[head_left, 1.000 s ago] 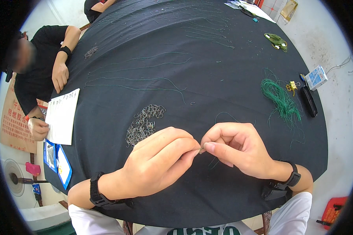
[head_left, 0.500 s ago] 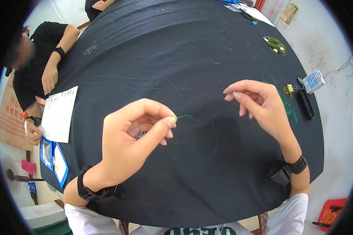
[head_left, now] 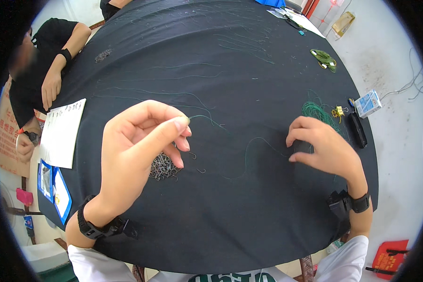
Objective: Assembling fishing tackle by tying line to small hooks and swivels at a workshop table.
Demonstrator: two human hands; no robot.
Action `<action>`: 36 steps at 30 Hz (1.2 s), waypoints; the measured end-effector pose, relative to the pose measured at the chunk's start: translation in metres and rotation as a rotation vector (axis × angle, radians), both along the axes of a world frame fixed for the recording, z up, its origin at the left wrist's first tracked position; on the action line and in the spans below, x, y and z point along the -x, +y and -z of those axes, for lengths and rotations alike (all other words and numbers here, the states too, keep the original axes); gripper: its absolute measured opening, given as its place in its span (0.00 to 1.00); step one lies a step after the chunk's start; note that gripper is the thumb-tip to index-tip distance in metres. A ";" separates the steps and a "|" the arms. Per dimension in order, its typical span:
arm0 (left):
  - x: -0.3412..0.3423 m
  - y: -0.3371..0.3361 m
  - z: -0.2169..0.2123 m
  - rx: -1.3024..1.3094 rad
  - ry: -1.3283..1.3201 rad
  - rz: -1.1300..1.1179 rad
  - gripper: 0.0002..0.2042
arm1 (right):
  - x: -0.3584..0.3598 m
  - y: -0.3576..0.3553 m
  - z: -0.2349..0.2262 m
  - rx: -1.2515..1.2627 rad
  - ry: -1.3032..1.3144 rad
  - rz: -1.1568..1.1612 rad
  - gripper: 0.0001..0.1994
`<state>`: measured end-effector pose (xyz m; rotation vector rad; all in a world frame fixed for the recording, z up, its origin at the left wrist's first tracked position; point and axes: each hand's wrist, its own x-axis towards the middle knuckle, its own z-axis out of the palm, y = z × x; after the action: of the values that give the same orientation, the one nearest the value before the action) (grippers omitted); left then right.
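My left hand (head_left: 141, 145) is closed, thumb pressed to forefinger on the end of a thin green fishing line (head_left: 247, 157). A short tail sticks out from the pinch. The line curves over the black cloth toward my right hand (head_left: 326, 146), whose thumb and fingers stand apart with nothing visibly gripped. Whether the line touches the right fingertips I cannot tell. Partly hidden behind my left hand lies a heap of metal fish hooks (head_left: 163, 168); a loose hook (head_left: 201, 170) rests beside it. A green line bundle (head_left: 317, 112) lies just beyond my right hand.
A black-covered table (head_left: 249, 221) spans the view, with more green line strands (head_left: 174, 93) laid across it. At right are a yellow binder clip (head_left: 338, 111), a black case (head_left: 357, 130) and a small box (head_left: 367, 103). White paper (head_left: 63, 134) and a co-worker's arm (head_left: 56, 70) are at left.
My left hand has moved left and slightly up with the line, uncovering more of the hook heap. My right hand has lowered a little, its thumb and fingers spreading wider.
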<state>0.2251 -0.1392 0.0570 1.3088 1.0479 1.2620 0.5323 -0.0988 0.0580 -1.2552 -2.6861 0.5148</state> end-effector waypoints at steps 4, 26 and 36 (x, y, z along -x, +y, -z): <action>-0.002 0.002 -0.002 0.008 -0.043 -0.022 0.07 | -0.003 -0.018 0.017 -0.066 0.091 0.018 0.08; -0.020 -0.021 0.004 0.119 -0.130 0.419 0.04 | 0.076 -0.042 -0.021 -0.092 0.448 -0.184 0.07; -0.017 -0.020 -0.002 0.435 -0.231 0.391 0.06 | 0.079 -0.041 -0.015 -0.236 0.501 -0.234 0.09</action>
<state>0.2416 -0.1593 0.0592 0.9475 0.7955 0.8096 0.4534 -0.1400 0.0727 -0.6464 -2.3808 0.4488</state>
